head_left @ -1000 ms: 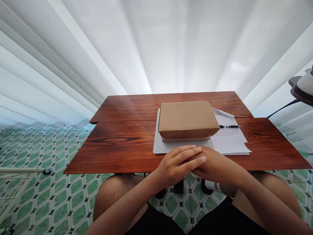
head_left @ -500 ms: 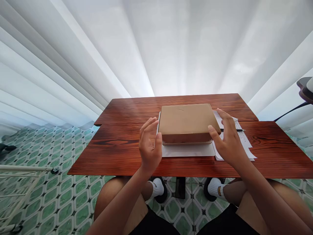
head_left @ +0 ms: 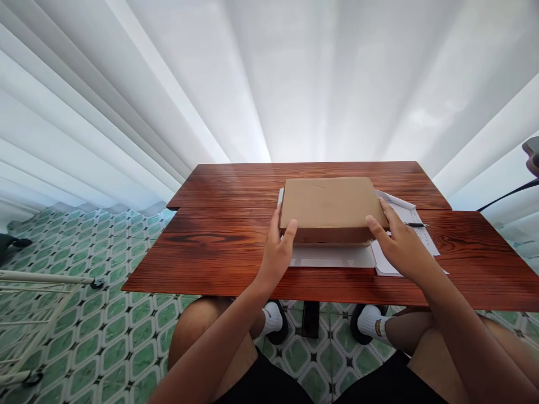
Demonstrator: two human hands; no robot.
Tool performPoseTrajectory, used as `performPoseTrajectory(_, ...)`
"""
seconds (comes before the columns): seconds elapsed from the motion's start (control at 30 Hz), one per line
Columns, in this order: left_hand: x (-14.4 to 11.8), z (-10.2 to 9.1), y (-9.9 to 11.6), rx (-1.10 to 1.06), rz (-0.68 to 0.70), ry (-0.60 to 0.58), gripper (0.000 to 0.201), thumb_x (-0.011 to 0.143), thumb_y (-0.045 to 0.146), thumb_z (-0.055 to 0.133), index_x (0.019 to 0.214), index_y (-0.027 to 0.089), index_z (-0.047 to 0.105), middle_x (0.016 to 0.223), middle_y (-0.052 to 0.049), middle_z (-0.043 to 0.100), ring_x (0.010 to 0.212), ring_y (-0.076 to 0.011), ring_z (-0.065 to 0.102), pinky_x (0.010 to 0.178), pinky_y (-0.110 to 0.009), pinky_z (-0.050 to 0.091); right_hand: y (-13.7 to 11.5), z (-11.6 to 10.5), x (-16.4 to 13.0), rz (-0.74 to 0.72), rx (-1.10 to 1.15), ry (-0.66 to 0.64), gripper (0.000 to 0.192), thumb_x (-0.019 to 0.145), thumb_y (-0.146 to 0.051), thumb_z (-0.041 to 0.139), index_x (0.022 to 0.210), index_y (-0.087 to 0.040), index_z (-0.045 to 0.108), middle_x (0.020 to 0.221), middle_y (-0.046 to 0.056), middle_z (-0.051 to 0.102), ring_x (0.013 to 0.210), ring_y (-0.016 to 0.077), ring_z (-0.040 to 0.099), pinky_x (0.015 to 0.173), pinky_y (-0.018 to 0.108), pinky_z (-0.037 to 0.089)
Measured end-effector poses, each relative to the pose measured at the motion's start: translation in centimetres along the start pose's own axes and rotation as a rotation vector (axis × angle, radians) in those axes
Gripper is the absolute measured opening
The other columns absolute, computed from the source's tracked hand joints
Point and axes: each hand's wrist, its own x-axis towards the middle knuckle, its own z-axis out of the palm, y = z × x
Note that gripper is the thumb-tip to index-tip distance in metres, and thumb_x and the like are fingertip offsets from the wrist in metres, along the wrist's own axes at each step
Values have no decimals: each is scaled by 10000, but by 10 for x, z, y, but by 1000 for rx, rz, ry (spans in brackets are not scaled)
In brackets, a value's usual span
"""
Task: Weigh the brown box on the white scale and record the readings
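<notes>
- 2 hands: the left hand (head_left: pixel 277 247) and right hand (head_left: pixel 399 241) clamp opposite sides of the box (head_left: pixel 330 202), thumbs at its near edge.
- The box lies between the hands, over a flat white slab (head_left: pixel 332 257); cannot tell if lifted.
- The table (head_left: pixel 202 252) stretches wide left of the grip, less to the right; its near edge passes beneath the wrists.
- Counted: 1 box, 1 slab, 1 pen (head_left: pixel 416 225) and overlapping papers (head_left: pixel 384 263) by the right hand.

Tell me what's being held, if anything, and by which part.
The cardboard box: left hand at its near left corner, right hand at its near right corner.
</notes>
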Motion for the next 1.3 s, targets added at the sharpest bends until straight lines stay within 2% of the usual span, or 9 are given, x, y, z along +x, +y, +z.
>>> performPoseTrajectory(0.2,0,1,-2,-29,37,3,518,1001,437,453,1492,277,416,1591,-39,405,1509,-226,319,1269,-405,242,-9,0,-1,-10,-151,22,827,956,-642,334,1598,-123,270,1288,192,661,1120,418,639,900,519,507)
performPoseTrajectory(0.4,0,0,-4,-65,15,-15,544,1006,454,445,1521,294,375,1591,-28,407,1514,-221,310,1264,-396,256,-12,1,-2,-21,-169,43,813,959,-633,334,1587,-117,300,1204,187,697,1030,405,665,809,480,525)
performPoseTrajectory(0.57,-1,-1,-3,-85,35,-13,548,1010,456,441,1531,303,361,1608,-20,379,1513,-211,307,1271,-389,229,-11,3,-3,-69,-166,116,767,964,-623,372,1582,-171,328,1184,174,707,994,397,681,767,454,525)
performPoseTrajectory(0.73,-2,-6,-1,-101,64,-5,554,1014,432,439,1541,291,344,1613,-24,373,1507,-196,320,1267,-367,241,-12,6,-3,-94,-120,136,747,966,-610,406,1574,-181,350,1178,163,711,1064,396,669,841,457,518)
performPoseTrajectory(0.87,-2,-11,2,-91,92,38,561,1006,413,457,1543,297,342,1611,-19,376,1502,-197,334,1265,-369,251,-14,10,-3,-106,-26,132,795,945,-650,423,1580,-180,339,1177,162,710,1123,417,644,897,512,513)
performPoseTrajectory(1.13,-1,-27,13,-101,226,89,527,1000,358,458,1518,289,396,1585,-17,418,1486,-207,360,1259,-382,270,-18,22,-9,-203,106,159,757,962,-636,438,1583,-217,326,1434,149,574,1306,399,541,1046,568,461)
performPoseTrajectory(1.3,1,-40,20,-111,242,122,511,993,341,461,1497,262,434,1570,-30,435,1479,-218,367,1239,-380,306,-31,25,-9,-218,141,149,781,955,-663,438,1591,-228,306,1496,146,515,1349,384,501,1065,558,457)
